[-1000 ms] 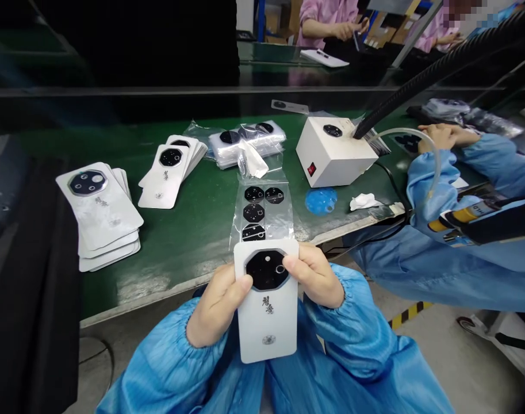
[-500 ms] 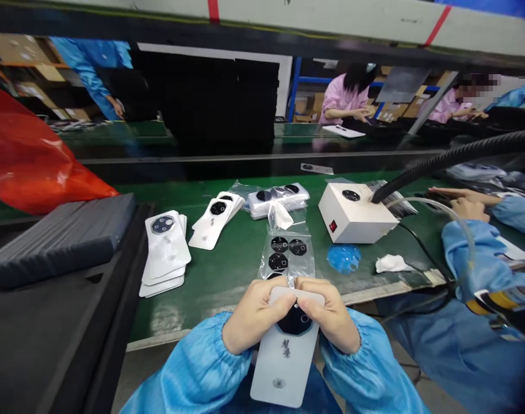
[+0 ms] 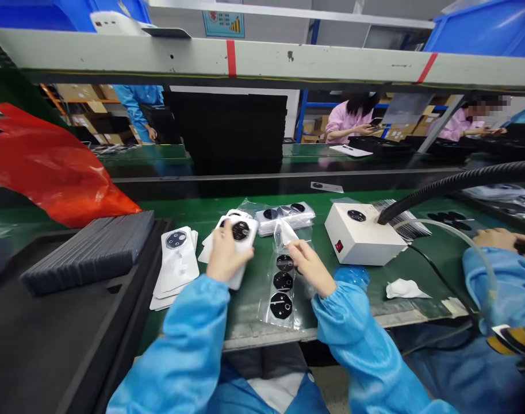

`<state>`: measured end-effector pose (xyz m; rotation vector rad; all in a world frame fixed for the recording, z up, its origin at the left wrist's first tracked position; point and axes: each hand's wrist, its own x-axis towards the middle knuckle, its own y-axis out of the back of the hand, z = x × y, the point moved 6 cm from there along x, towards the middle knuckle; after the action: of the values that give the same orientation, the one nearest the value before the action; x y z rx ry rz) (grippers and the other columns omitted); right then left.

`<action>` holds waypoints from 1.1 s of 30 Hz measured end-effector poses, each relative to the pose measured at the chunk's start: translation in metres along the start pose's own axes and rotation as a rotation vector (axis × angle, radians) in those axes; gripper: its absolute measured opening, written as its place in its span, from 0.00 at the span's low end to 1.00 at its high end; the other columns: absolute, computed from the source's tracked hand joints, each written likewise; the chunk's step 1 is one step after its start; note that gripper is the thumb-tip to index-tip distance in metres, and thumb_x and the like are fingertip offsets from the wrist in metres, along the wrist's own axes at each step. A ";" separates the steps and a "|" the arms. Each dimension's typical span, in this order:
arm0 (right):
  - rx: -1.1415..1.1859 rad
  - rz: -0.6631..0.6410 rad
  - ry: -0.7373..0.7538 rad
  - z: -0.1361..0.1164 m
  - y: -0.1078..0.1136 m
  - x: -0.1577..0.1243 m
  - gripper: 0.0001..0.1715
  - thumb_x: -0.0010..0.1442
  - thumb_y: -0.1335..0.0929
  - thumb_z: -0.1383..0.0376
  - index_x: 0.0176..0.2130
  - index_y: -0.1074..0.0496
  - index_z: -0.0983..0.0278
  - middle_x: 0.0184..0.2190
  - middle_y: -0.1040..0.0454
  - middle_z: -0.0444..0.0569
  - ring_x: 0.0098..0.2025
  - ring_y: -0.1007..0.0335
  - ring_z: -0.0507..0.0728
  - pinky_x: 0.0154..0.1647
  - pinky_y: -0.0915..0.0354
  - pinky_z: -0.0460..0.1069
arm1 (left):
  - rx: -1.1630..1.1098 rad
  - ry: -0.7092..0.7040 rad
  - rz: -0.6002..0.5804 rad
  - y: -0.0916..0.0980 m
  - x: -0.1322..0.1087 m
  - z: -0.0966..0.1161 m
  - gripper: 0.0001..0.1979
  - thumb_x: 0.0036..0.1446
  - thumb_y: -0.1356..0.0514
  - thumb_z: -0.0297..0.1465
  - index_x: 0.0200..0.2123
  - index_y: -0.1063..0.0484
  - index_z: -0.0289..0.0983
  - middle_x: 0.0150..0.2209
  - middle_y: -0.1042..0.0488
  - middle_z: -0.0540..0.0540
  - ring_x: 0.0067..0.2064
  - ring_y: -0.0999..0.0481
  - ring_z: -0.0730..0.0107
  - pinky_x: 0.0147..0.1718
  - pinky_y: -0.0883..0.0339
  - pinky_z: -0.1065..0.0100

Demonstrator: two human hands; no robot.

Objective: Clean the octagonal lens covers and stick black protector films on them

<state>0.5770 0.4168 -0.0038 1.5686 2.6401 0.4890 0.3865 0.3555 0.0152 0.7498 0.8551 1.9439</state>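
Note:
My left hand (image 3: 224, 256) is closed on a white phone back cover (image 3: 246, 237) with a dark round camera area, held by its left side. Beneath and behind it lie more white back covers (image 3: 207, 248), partly hidden. With fingers pinched, my right hand (image 3: 310, 265) grips the lower end of a folded white wipe (image 3: 287, 232). Just below the wipe, a clear plastic sheet (image 3: 268, 313) carries several black camera lens covers (image 3: 281, 305). Left of my left hand is a stack of white back covers (image 3: 176, 267).
A white box (image 3: 366, 238) with a red switch and a black hose stands right, near a blue film piece (image 3: 352, 276) and a crumpled wipe (image 3: 404, 289). Dark trays (image 3: 94, 247) and a red bag (image 3: 59, 172) fill the left. A co-worker's sleeve (image 3: 490, 276) is at right.
The back cover has moved from low in front of me, in both hands, up to the covers at the table's middle in my left hand. My right hand has left it for the wipe.

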 end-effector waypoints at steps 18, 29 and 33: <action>-0.237 -0.326 0.060 -0.043 0.009 -0.003 0.05 0.56 0.34 0.64 0.32 0.31 0.64 0.28 0.31 0.42 0.29 0.37 0.50 0.32 0.41 0.46 | 0.420 0.124 -0.078 -0.008 0.079 -0.064 0.21 0.58 0.44 0.38 0.54 0.38 0.36 0.52 0.34 0.40 0.50 0.31 0.58 0.47 0.34 0.51; -0.341 -0.213 0.064 -0.073 0.003 0.132 0.08 0.59 0.33 0.63 0.29 0.33 0.63 0.25 0.31 0.39 0.29 0.35 0.49 0.32 0.41 0.44 | 0.412 0.062 -0.133 -0.025 0.083 -0.070 0.31 0.56 0.47 0.39 0.59 0.46 0.30 0.51 0.34 0.34 0.55 0.37 0.49 0.52 0.42 0.54; -0.371 -0.248 0.042 -0.068 -0.010 0.176 0.11 0.60 0.34 0.59 0.32 0.32 0.64 0.27 0.30 0.40 0.28 0.33 0.48 0.32 0.37 0.44 | 0.400 0.054 -0.115 -0.026 0.086 -0.068 0.33 0.54 0.52 0.41 0.61 0.48 0.31 0.53 0.36 0.34 0.56 0.38 0.45 0.51 0.42 0.54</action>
<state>0.4698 0.5471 0.0807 1.1205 2.5306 0.9339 0.3080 0.4223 -0.0299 0.8586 1.3139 1.7166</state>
